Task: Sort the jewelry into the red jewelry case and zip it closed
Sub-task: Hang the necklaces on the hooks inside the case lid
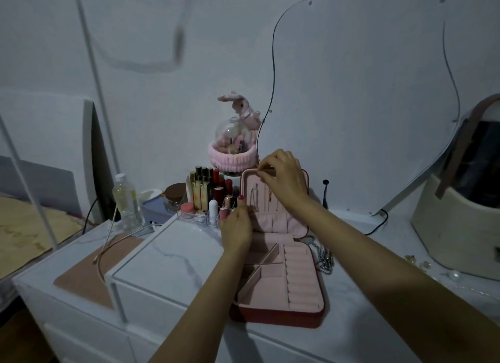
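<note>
The red jewelry case [278,319] lies open on the white dresser, its pink lid [250,184] standing upright. Thin necklaces [255,197] hang inside the lid. My right hand [284,178] is at the lid's top edge, its fingers pinching something small there, likely a necklace clasp. My left hand [238,224] grips the lid's left edge near the hinge. Pink ring rolls and compartments [300,276] in the base hold nothing I can see. A silver chain [326,260] lies on the dresser just right of the case. Pearl and gold earrings [422,264] lie further right.
A clear organizer with lipsticks and bottles [208,197] stands left of the lid. Behind it sits a glass dome with a pink rabbit [235,135]. A cream case [457,227] is at far right, a plastic bottle [127,200] at left, a wavy mirror [365,105] behind.
</note>
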